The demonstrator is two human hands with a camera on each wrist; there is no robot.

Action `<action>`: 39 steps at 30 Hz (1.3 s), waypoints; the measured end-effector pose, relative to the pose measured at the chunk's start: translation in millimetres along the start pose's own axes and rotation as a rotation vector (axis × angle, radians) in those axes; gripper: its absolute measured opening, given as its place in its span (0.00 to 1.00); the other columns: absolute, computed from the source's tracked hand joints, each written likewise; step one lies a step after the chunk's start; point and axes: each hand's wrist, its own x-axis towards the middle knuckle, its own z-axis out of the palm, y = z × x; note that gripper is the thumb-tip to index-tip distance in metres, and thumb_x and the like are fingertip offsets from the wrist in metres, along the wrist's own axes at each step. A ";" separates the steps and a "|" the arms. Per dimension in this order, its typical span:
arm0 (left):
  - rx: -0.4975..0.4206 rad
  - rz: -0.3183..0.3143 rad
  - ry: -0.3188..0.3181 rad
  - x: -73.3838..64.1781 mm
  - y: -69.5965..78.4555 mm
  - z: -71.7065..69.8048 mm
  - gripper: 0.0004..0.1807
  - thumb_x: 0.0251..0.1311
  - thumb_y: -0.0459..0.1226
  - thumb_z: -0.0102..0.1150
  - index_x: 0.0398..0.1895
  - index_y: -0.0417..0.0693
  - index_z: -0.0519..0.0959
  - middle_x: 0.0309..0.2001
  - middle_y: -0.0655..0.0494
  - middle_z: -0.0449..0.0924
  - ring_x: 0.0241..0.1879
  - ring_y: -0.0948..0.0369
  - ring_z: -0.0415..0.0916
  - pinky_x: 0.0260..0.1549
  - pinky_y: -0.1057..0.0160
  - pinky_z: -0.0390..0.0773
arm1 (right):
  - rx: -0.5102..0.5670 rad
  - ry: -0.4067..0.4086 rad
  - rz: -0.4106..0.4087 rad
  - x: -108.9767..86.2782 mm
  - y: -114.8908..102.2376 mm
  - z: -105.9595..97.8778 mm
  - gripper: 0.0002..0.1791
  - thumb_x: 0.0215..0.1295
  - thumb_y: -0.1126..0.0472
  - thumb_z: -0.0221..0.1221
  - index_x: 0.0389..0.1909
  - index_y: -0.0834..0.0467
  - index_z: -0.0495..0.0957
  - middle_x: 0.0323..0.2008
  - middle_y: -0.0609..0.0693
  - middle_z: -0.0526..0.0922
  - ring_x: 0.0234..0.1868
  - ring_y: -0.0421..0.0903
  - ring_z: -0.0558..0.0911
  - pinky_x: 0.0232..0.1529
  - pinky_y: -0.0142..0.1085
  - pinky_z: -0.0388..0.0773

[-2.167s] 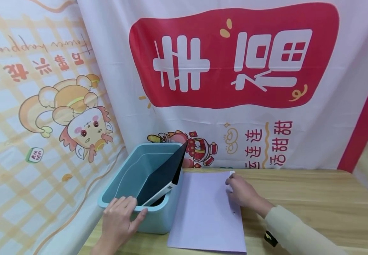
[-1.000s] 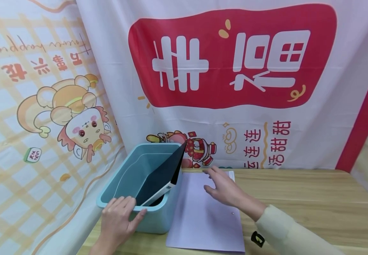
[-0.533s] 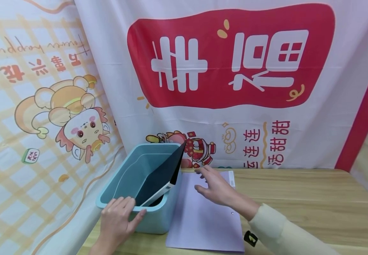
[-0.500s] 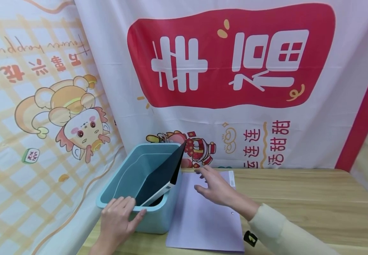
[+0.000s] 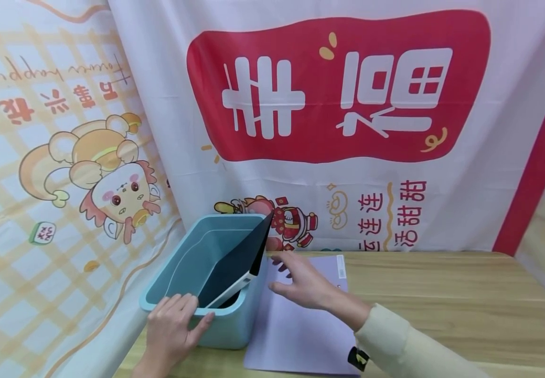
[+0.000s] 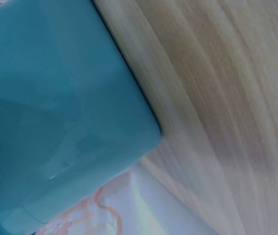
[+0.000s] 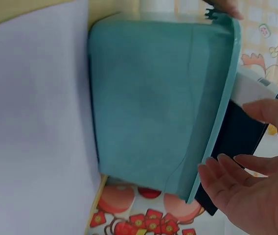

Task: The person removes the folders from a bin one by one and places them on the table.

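Observation:
A light-blue plastic bin (image 5: 234, 333) stands on the table; its outer wall (image 6: 70, 98) fills much of the left wrist view. My left hand (image 5: 170, 328) grips its near rim, fingers over the edge and thumb outside. A dark file binder (image 5: 240, 260) with a white spine edge leans inside, its far corner sticking up above the rim. My right hand (image 5: 302, 283) hangs over a lilac folder (image 5: 296, 341) lying flat beside the bin. Its fingers are loosely bent and hold nothing. In the right wrist view they are close to the binder (image 7: 237, 129); whether they touch cannot be told.
The wooden table (image 5: 442, 304) extends to the right. A printed cloth (image 5: 461, 210) hangs behind it, and a checked cloth (image 5: 12, 294) hangs on the left close to the bin. A small black item (image 5: 358, 359) shows at the right sleeve.
My right hand has left the lilac folder's far right corner and moved left across it, to near the bin's right side. My left hand keeps its grip on the rim.

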 end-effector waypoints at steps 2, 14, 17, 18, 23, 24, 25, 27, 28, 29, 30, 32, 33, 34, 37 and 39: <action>-0.002 0.001 0.003 -0.1 -0.4 -0.3 0.30 0.72 0.65 0.43 0.20 0.55 0.62 0.21 0.66 0.55 0.19 0.65 0.53 0.22 0.64 0.56 | 0.054 -0.022 -0.008 2.2 -4.5 3.2 0.33 0.68 0.54 0.66 0.72 0.53 0.68 0.62 0.50 0.76 0.58 0.48 0.78 0.56 0.46 0.79; -0.004 -0.005 0.007 -0.5 1.3 -1.5 0.30 0.72 0.65 0.44 0.20 0.55 0.62 0.21 0.66 0.56 0.19 0.65 0.55 0.21 0.63 0.58 | 0.172 -0.035 -0.016 10.6 -21.0 20.8 0.37 0.67 0.54 0.67 0.73 0.56 0.63 0.58 0.48 0.76 0.54 0.46 0.77 0.52 0.39 0.78; -0.003 -0.005 0.008 -0.4 1.6 -2.0 0.30 0.71 0.65 0.44 0.20 0.55 0.62 0.21 0.66 0.56 0.19 0.65 0.54 0.21 0.63 0.58 | 0.184 -0.013 -0.009 12.7 -24.6 24.5 0.39 0.66 0.53 0.68 0.73 0.55 0.63 0.58 0.49 0.77 0.53 0.48 0.78 0.50 0.38 0.79; -0.003 -0.006 0.009 -0.3 1.7 -2.2 0.30 0.72 0.65 0.43 0.20 0.55 0.62 0.21 0.66 0.55 0.19 0.65 0.54 0.21 0.63 0.57 | 0.187 -0.005 -0.004 13.6 -26.2 26.0 0.39 0.66 0.53 0.69 0.73 0.55 0.63 0.58 0.50 0.77 0.53 0.49 0.78 0.49 0.37 0.79; -0.006 0.000 0.028 0.3 1.8 -1.8 0.30 0.72 0.65 0.43 0.20 0.55 0.62 0.20 0.66 0.55 0.18 0.65 0.52 0.21 0.63 0.56 | 0.206 0.032 0.044 18.4 -35.9 32.8 0.42 0.65 0.49 0.69 0.74 0.56 0.61 0.60 0.51 0.75 0.53 0.52 0.78 0.42 0.35 0.81; -0.008 0.003 0.033 0.4 2.0 -1.4 0.30 0.72 0.65 0.43 0.20 0.55 0.63 0.20 0.66 0.55 0.18 0.65 0.52 0.21 0.63 0.56 | 0.204 0.039 0.056 19.1 -37.7 33.7 0.42 0.65 0.48 0.69 0.75 0.56 0.61 0.60 0.52 0.75 0.53 0.52 0.78 0.41 0.35 0.81; -0.009 0.006 0.038 0.3 1.9 -0.9 0.30 0.72 0.65 0.43 0.20 0.55 0.63 0.21 0.66 0.56 0.18 0.65 0.52 0.21 0.63 0.56 | 0.203 0.047 0.067 19.9 -39.2 34.8 0.42 0.65 0.48 0.68 0.75 0.56 0.61 0.61 0.52 0.75 0.54 0.52 0.78 0.41 0.35 0.81; -0.012 0.011 0.046 -0.2 1.8 -0.2 0.30 0.72 0.65 0.43 0.20 0.54 0.63 0.21 0.66 0.55 0.18 0.65 0.52 0.21 0.64 0.56 | 0.194 0.064 0.085 21.5 -41.2 36.6 0.42 0.66 0.47 0.68 0.75 0.57 0.61 0.61 0.52 0.74 0.53 0.53 0.77 0.39 0.36 0.80; -0.013 0.013 0.051 -0.5 1.8 0.2 0.30 0.72 0.65 0.43 0.20 0.54 0.63 0.21 0.66 0.55 0.18 0.65 0.52 0.21 0.64 0.56 | 0.192 0.072 0.091 22.2 -41.8 37.4 0.42 0.66 0.47 0.68 0.74 0.57 0.61 0.60 0.52 0.74 0.52 0.53 0.77 0.38 0.36 0.80; -0.012 0.015 0.055 -0.8 1.8 0.5 0.30 0.72 0.65 0.43 0.20 0.54 0.63 0.21 0.66 0.55 0.18 0.65 0.52 0.21 0.64 0.56 | 0.191 0.079 0.094 22.8 -42.2 38.2 0.41 0.66 0.47 0.68 0.74 0.56 0.62 0.59 0.52 0.75 0.51 0.53 0.77 0.37 0.36 0.80; -0.013 0.017 0.059 -1.1 1.9 0.6 0.30 0.72 0.65 0.43 0.20 0.54 0.63 0.21 0.66 0.55 0.18 0.65 0.52 0.21 0.64 0.55 | 0.190 0.085 0.095 23.5 -42.6 38.8 0.40 0.66 0.48 0.68 0.73 0.56 0.63 0.58 0.52 0.75 0.50 0.53 0.78 0.37 0.36 0.80; -0.010 0.018 0.060 -1.6 1.9 0.7 0.30 0.72 0.65 0.43 0.20 0.54 0.63 0.21 0.66 0.55 0.18 0.65 0.52 0.21 0.64 0.55 | 0.191 0.095 0.093 25.1 -42.9 40.2 0.38 0.66 0.48 0.68 0.72 0.55 0.64 0.57 0.51 0.76 0.48 0.52 0.78 0.35 0.36 0.80; -0.008 0.017 0.058 -1.6 1.8 0.6 0.30 0.72 0.65 0.43 0.20 0.54 0.63 0.20 0.66 0.55 0.18 0.65 0.52 0.21 0.64 0.55 | 0.191 0.098 0.091 26.1 -43.3 40.8 0.37 0.66 0.48 0.68 0.71 0.55 0.65 0.56 0.50 0.77 0.46 0.51 0.79 0.34 0.36 0.80; -0.007 0.016 0.056 -1.5 1.8 0.4 0.30 0.72 0.65 0.43 0.20 0.54 0.63 0.20 0.66 0.55 0.18 0.65 0.52 0.21 0.64 0.55 | 0.195 0.103 0.087 27.4 -43.8 41.3 0.36 0.66 0.48 0.68 0.70 0.55 0.66 0.56 0.50 0.78 0.46 0.51 0.79 0.34 0.36 0.81; -0.005 0.012 0.043 -0.6 1.4 0.0 0.30 0.72 0.65 0.43 0.20 0.54 0.63 0.20 0.66 0.55 0.18 0.65 0.52 0.20 0.63 0.56 | 0.209 0.111 0.083 31.1 -47.3 42.6 0.36 0.66 0.47 0.67 0.70 0.53 0.66 0.58 0.50 0.79 0.47 0.49 0.80 0.38 0.39 0.83; -0.003 0.011 0.035 0.0 1.0 -0.1 0.30 0.72 0.64 0.43 0.20 0.54 0.63 0.20 0.66 0.56 0.18 0.65 0.53 0.20 0.63 0.57 | 0.222 0.117 0.082 33.7 -50.8 43.5 0.36 0.67 0.46 0.67 0.70 0.53 0.66 0.60 0.51 0.79 0.49 0.49 0.80 0.43 0.42 0.84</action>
